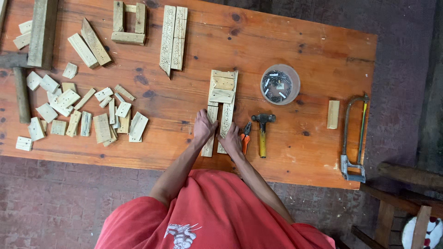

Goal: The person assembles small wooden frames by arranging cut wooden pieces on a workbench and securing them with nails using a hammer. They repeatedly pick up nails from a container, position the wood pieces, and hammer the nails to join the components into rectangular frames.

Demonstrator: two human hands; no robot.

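On the orange-brown wooden desk (295,41), our left hand (203,125) and right hand (230,138) lie flat and open, pressing two pale parallel wooden slats (224,117). These run from 6 to 12 o'clock, short blocks nailed across the far end.

Left hand (204,125) and right hand (231,139) lie palm-down, side by side, forearms extended toward twelve o'clock, fingers flat.

Hammer (263,131) right of slats (220,108); nail tub (279,84) behind; saw (353,138) far right.
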